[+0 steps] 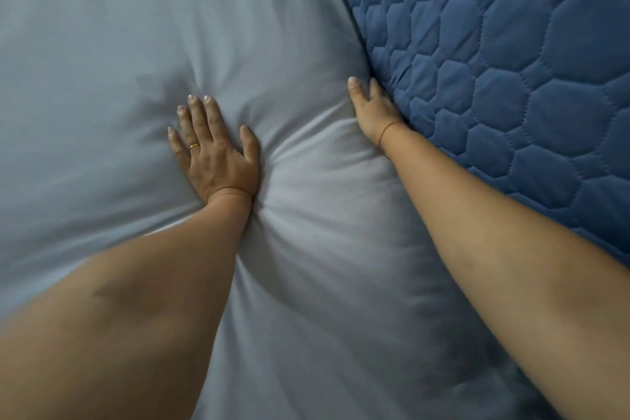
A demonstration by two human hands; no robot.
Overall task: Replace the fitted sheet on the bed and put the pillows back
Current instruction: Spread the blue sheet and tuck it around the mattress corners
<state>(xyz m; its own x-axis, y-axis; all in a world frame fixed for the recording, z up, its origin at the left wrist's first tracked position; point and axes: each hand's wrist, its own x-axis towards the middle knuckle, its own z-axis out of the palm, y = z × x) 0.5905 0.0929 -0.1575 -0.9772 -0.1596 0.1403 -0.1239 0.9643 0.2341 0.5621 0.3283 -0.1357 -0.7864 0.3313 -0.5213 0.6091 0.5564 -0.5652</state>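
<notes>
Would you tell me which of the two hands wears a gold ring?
The left hand, flat on the pale sheet; the right hand shows only a thin wrist band.

Most fingers of the right grip [372, 111] vanish where the dark blue, hexagon-quilted cover [511, 72] meets the pale grey-blue fabric sheet [102, 44]; from my remote seat I cannot tell whether they curl or lie straight. The left grip [215, 152] hides its palm against the sheet. Both forearms are cut by the frame, the left forearm [119, 324] blurred near the bottom corner. The sheet runs off top, left and bottom; the cover off top and right.
</notes>
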